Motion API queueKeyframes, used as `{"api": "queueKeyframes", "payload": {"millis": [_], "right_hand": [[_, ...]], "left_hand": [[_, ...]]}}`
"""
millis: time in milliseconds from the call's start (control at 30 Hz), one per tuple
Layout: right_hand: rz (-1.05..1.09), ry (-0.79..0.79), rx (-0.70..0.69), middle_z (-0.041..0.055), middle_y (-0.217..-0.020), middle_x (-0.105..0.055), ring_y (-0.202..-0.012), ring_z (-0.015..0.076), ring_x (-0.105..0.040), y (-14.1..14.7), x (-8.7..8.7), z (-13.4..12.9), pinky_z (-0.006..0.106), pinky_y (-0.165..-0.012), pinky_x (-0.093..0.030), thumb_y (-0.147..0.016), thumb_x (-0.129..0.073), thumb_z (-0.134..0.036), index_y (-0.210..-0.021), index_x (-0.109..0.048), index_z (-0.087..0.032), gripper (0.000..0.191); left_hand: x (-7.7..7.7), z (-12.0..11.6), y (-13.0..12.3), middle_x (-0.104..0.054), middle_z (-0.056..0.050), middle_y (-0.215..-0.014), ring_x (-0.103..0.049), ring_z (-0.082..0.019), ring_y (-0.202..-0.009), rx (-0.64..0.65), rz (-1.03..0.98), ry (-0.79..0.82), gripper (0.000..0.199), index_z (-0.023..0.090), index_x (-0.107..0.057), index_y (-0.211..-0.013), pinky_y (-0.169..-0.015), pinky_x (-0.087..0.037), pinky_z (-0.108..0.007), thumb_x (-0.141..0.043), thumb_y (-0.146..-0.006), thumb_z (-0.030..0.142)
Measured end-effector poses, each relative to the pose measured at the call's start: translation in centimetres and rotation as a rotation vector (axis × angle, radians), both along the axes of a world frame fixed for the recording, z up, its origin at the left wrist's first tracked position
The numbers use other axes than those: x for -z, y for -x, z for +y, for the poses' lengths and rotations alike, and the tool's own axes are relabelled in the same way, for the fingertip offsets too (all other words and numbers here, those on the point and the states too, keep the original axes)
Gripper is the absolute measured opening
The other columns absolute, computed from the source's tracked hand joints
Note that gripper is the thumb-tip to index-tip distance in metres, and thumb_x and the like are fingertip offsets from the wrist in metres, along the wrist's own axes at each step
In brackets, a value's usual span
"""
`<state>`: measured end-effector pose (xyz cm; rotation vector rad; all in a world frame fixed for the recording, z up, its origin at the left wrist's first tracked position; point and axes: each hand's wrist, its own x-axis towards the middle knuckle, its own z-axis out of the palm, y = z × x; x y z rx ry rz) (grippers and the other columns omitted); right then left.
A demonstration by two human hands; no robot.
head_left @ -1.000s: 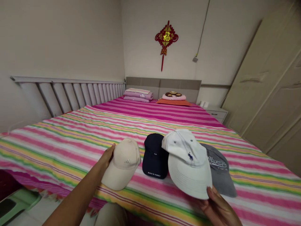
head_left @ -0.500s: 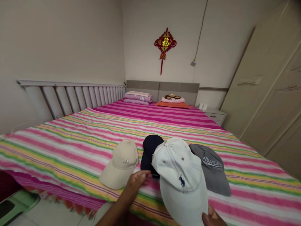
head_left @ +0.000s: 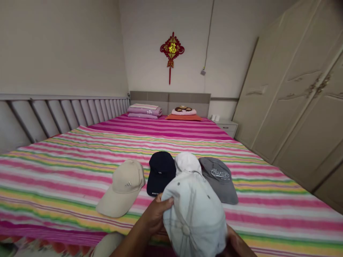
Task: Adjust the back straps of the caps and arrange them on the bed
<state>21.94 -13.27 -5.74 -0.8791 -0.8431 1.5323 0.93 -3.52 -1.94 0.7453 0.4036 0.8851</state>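
Observation:
A white baseball cap (head_left: 197, 210) is up close over the front of the bed, its crown and top button turned toward me. My left hand (head_left: 158, 214) grips its left edge, thumb on the outside. At its lower right is my right hand (head_left: 235, 242), closed on the cap, with the fingertips hidden behind it. On the bed lie a beige cap (head_left: 125, 187) left of my left hand, a navy cap (head_left: 161, 169) just beyond it, another white cap (head_left: 187, 162) partly covered by the held one, and a grey cap (head_left: 219, 180) with white lettering to the right.
The bed wears a striped sheet (head_left: 88, 167). Folded purple bedding (head_left: 144, 111) and an orange pillow (head_left: 184, 117) are near the headboard (head_left: 189, 101). A pale rounded thing (head_left: 108, 244) shows below the front edge. A railing (head_left: 66, 110) runs left; a wardrobe (head_left: 289, 89) stands right.
The white cap has been turned so its top faces me and its logo no longer shows. My left hand has taken hold of its edge. The view has swung right.

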Motion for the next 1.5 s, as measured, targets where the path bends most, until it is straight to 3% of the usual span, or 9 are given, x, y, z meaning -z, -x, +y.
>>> {"api": "queueKeyframes", "payload": {"millis": [100,267,400,533,733,967,1133,1333,1500], "right_hand": [[0.059,-0.085,0.068,0.0096,-0.113,-0.060,-0.100,0.0278,-0.055,-0.4,-2.5,0.2,0.037,-0.084,-0.041,-0.059,-0.062,-0.058,-0.103,-0.062,-0.026,0.054],[0.090,-0.087,0.076,0.0058,-0.084,-0.069,-0.067,0.0195,-0.061,-0.2,-5.3,0.8,0.029,-0.061,-0.045,-0.056,-0.074,-0.034,-0.095,-0.062,-0.023,0.042],[0.133,-0.099,0.144,0.0001,-0.062,-0.062,-0.052,0.0129,-0.054,-0.1,-5.7,0.9,0.023,-0.052,-0.042,-0.052,-0.074,-0.022,-0.077,-0.063,-0.019,0.028],[0.202,-0.112,0.236,-0.0019,-0.060,-0.059,-0.052,0.0116,-0.051,0.0,-5.7,0.9,0.021,-0.051,-0.040,-0.048,-0.073,-0.017,-0.073,-0.063,-0.019,0.027],[0.183,-0.115,0.259,-0.0022,-0.053,-0.055,-0.050,0.0102,-0.047,-0.4,-5.7,0.7,0.021,-0.050,-0.038,-0.050,-0.072,-0.014,-0.062,-0.061,-0.017,0.017],[0.095,-0.113,0.293,-0.0034,-0.050,-0.051,-0.045,0.0081,-0.039,-1.6,-4.9,1.0,0.019,-0.044,-0.032,-0.058,-0.070,-0.021,-0.055,-0.056,-0.016,0.015],[-0.007,-0.133,0.302,-0.0031,-0.051,-0.052,-0.048,0.0090,-0.042,-1.8,-5.2,0.9,0.020,-0.048,-0.034,-0.060,-0.069,-0.024,-0.056,-0.056,-0.016,0.016],[-0.105,-0.061,0.280,-0.0036,-0.058,-0.057,-0.052,0.0102,-0.049,-1.1,-5.4,1.4,0.020,-0.050,-0.037,-0.060,-0.066,-0.017,-0.065,-0.057,-0.018,0.010],[-0.432,-0.236,0.577,0.0052,-0.088,-0.066,-0.085,0.0202,-0.059,-1.4,-6.3,1.0,0.029,-0.073,-0.045,-0.066,-0.059,-0.024,-0.084,-0.060,-0.020,0.019]], "left_hand": [[0.4,-0.6,-0.3,-0.068,-0.006,-0.067,-0.062,-0.017,-0.061,0.028,0.115,-0.030,0.023,0.011,-0.068,-0.077,-0.061,-0.045,-0.027,-0.073,-0.058,0.023],[-0.1,-1.2,-0.2,-0.066,-0.005,-0.068,-0.058,-0.013,-0.057,0.176,0.135,-0.147,0.027,0.011,-0.067,-0.084,-0.057,-0.041,-0.022,-0.071,-0.060,0.024],[-1.1,-1.7,-0.7,-0.064,-0.011,-0.091,-0.059,-0.021,-0.083,0.294,-0.113,-0.091,0.046,0.011,-0.061,-0.097,-0.076,-0.040,-0.031,-0.071,-0.058,0.033],[-1.7,-1.8,-2.0,-0.057,-0.017,-0.108,-0.052,-0.028,-0.101,0.361,-0.257,0.004,0.056,0.010,-0.053,-0.110,-0.089,-0.032,-0.039,-0.055,-0.070,0.048],[-1.8,-1.8,-3.3,-0.066,-0.013,-0.083,-0.060,-0.017,-0.073,0.477,-0.088,0.038,0.031,0.005,-0.063,-0.094,-0.070,-0.040,-0.025,-0.059,-0.068,0.022],[-2.6,-2.2,-3.7,-0.066,-0.012,-0.077,-0.058,-0.018,-0.071,0.457,-0.154,0.011,0.047,0.002,-0.064,-0.090,-0.069,-0.041,-0.027,-0.060,-0.044,0.008],[-2.6,-2.7,-4.2,-0.063,-0.008,-0.065,-0.055,-0.011,-0.057,0.382,-0.048,0.062,0.021,0.006,-0.066,-0.078,-0.060,-0.039,-0.022,-0.061,-0.059,0.013],[-2.7,-3.1,-5.1,-0.052,-0.001,-0.049,-0.041,-0.005,-0.042,0.341,0.091,0.108,0.001,0.008,-0.061,-0.056,-0.047,-0.030,-0.018,-0.062,-0.055,0.008],[-3.0,-3.5,-5.5,-0.053,0.001,-0.049,-0.043,-0.006,-0.042,0.186,0.198,0.121,0.010,0.010,-0.063,-0.062,-0.046,-0.031,-0.018,-0.065,-0.061,0.019]]}}
